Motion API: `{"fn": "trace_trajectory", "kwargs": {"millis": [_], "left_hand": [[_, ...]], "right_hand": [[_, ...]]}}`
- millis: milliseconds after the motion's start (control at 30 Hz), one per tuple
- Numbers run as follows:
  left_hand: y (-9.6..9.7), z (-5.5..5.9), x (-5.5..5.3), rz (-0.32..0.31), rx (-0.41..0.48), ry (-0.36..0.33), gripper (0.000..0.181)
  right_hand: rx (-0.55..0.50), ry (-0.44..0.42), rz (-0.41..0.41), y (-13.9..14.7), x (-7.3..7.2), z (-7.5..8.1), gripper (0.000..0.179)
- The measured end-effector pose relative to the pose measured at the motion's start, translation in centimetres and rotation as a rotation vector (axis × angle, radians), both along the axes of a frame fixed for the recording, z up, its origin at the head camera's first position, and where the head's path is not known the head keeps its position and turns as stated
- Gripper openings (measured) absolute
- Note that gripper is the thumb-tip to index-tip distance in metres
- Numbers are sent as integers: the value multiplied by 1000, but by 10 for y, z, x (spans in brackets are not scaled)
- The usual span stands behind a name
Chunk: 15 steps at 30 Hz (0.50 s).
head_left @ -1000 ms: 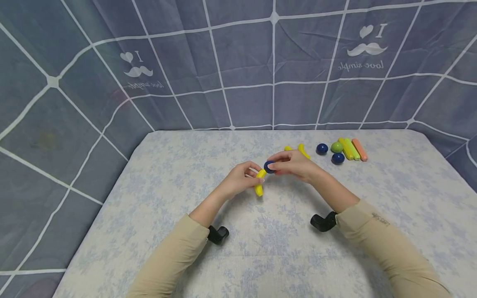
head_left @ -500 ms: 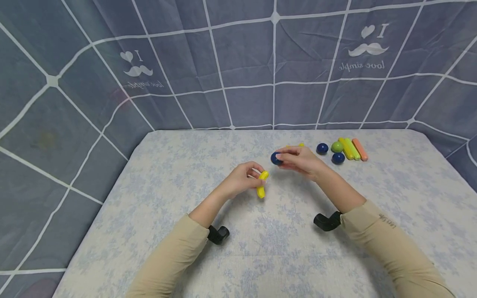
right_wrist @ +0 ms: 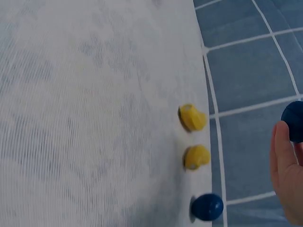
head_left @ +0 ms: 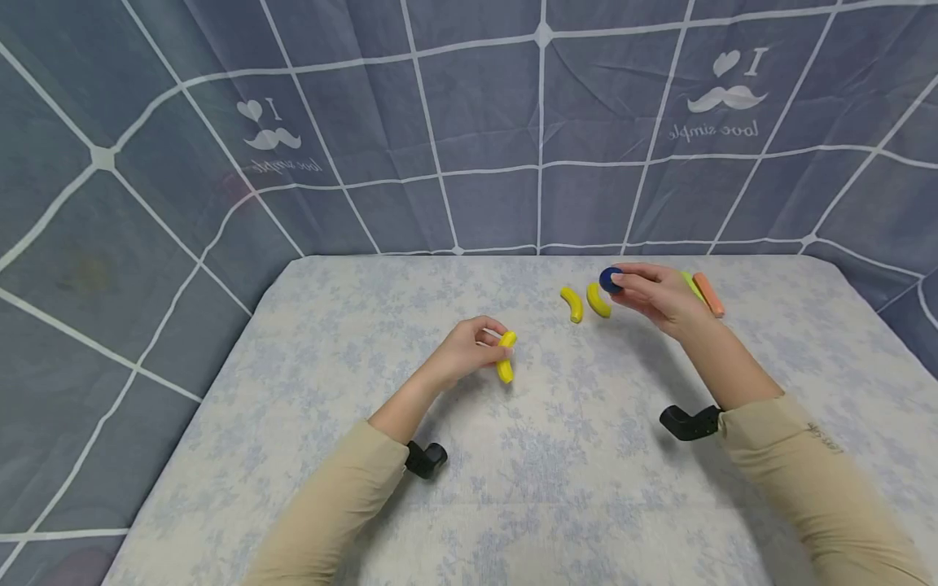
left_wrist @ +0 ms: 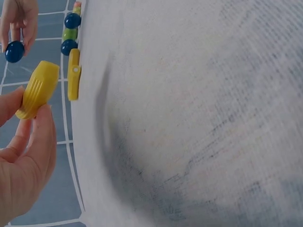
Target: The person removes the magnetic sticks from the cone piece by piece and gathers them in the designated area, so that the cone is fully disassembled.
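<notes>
My left hand (head_left: 465, 354) pinches a small yellow toy banana (head_left: 506, 372) between thumb and fingers, raised over the middle of the table. In the left wrist view the banana (left_wrist: 38, 90) shows its ridged side. Farther right and back, my right hand (head_left: 663, 301) holds a dark blue ball (head_left: 611, 280) by its fingertips, above the table. Just left of this ball, two more toy bananas (head_left: 572, 304) lie side by side. The right hand covers other balls in the head view; the right wrist view shows one blue ball (right_wrist: 207, 206) beside the bananas.
At the back right lie a yellow-green stick (head_left: 692, 286) and an orange stick (head_left: 707, 295), partly behind the right hand. A green ball (left_wrist: 70, 34) sits between two blue balls in the left wrist view. A grey-blue curtain (head_left: 484, 122) hangs behind the patterned tablecloth (head_left: 352, 342).
My right hand has carried the blue ball away from the left hand's banana, rightward and back, uncovering the two bananas and covering the other balls. The left hand has barely moved.
</notes>
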<state>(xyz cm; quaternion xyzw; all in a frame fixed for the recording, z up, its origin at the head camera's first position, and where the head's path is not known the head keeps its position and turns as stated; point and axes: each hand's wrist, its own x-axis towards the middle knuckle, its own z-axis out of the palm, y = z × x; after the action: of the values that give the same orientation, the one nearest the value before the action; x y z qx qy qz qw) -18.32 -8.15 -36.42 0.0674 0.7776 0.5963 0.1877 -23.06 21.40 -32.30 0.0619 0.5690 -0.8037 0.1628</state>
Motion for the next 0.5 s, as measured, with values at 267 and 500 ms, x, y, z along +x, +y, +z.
{"fn": "trace_trajectory", "kwargs": {"millis": [267,500], "left_hand": [[21,-8,-22,94,14,-7,31],[37,-16,-40,149,60,-7,29]], "right_hand": [[210,54,-52,29,-3,-16,23],[559,168,-6,36,-6,-31,44]]}}
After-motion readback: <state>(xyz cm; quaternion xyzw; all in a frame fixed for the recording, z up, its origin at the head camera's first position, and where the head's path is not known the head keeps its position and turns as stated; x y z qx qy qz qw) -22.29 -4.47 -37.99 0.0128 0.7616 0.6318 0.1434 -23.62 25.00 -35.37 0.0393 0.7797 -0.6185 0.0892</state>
